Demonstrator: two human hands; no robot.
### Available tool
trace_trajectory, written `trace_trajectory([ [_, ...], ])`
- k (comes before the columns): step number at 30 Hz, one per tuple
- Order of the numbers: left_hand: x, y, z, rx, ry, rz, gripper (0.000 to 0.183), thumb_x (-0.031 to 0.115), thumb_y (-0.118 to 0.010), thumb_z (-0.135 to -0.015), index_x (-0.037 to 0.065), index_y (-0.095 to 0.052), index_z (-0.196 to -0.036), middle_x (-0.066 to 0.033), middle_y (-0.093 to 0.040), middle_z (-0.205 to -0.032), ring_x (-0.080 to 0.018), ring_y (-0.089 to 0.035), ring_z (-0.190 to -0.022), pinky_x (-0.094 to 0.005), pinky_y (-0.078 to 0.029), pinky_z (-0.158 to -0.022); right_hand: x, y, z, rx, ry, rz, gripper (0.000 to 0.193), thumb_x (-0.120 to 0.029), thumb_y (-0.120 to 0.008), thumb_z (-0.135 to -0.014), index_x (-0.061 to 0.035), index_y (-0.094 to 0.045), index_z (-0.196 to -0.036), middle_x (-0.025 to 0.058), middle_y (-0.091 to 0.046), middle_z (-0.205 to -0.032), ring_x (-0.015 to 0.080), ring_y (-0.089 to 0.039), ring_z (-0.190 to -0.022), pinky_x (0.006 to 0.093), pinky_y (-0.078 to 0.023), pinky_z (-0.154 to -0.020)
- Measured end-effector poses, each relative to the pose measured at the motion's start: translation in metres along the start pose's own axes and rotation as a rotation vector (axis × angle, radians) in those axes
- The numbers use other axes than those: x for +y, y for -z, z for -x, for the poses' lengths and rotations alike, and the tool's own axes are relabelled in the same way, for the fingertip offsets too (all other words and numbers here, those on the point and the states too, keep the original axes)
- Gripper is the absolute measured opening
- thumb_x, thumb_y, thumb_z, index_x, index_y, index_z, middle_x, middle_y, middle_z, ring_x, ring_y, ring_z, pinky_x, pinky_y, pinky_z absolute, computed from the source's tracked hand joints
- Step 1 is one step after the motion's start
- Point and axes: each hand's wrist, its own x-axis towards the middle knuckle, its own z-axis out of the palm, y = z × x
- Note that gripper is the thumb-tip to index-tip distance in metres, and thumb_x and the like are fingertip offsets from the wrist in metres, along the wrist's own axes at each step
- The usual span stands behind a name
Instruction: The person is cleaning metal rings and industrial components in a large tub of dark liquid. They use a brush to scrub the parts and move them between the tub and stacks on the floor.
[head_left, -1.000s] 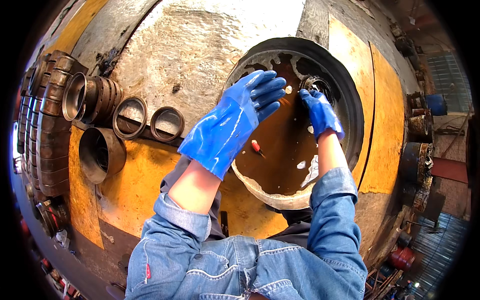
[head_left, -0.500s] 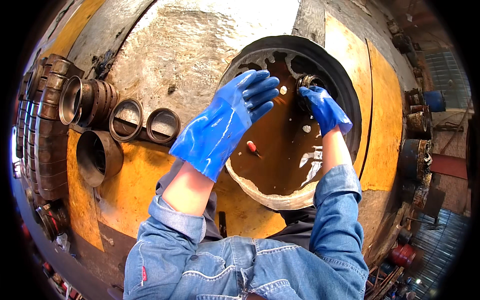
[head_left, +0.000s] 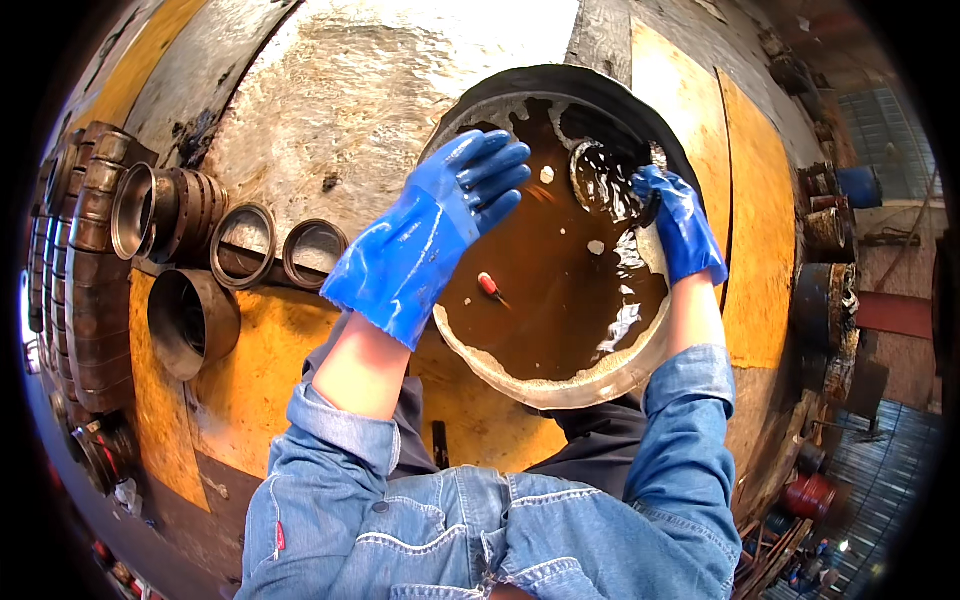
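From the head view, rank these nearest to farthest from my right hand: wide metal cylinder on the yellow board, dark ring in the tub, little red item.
1. Dark ring: in the tub, right at your right hand.
2. Little red item: also in the tub, farther left.
3. Wide metal cylinder: outside the tub, far left.

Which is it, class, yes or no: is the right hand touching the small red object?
No: brown liquid lies between the right hand and the red object.
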Motion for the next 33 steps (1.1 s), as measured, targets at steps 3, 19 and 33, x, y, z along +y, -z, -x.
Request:
trace_trajectory([
  [3,0.002,0.003,-0.002,-0.031,0.0,0.018,0.039,0.037,-0.05,-0.112,0.013,-0.07,-0.136,-0.008,-0.072,-0.137,-0.0296,-0.07,-0.123,-0.049,-0.061,-0.099,-0.005,0.032,0.024,0.065,0.045,0.027,0.038,-0.028,-0.062,-0.103,0.003,-0.074,-0.121,0.0092,-0.077,-0.115,0.0186,-0.067,-0.111,0.03,-0.046,-0.104],
  [19,0.008,0.006,0.003,0.016,-0.098,-0.106,0.038,0.036,-0.052,-0.11,0.014,-0.07,-0.135,-0.0083,-0.072,-0.138,-0.0292,-0.07,-0.122,-0.0485,-0.061,-0.093,0.02,-0.031,0.168,-0.293,-0.398,-0.336,0.028,-0.011,-0.074,-0.096,0.0076,-0.071,-0.117,0.0145,-0.076,-0.105,0.0223,-0.073,-0.094,0.0353,-0.059,-0.092],
  [33,0.024,0.022,0.018,-0.023,-0.188,-0.089,0.041,0.036,-0.051,-0.11,0.01,-0.068,-0.137,-0.0105,-0.071,-0.139,-0.0291,-0.07,-0.122,-0.046,-0.062,-0.094,0.036,-0.117,0.149,-0.566,-0.195,-0.116,0.049,-0.046,-0.075,-0.097,-0.0027,-0.074,-0.121,0.0034,-0.074,-0.108,0.013,-0.061,-0.102,0.0306,-0.046,-0.095],
])
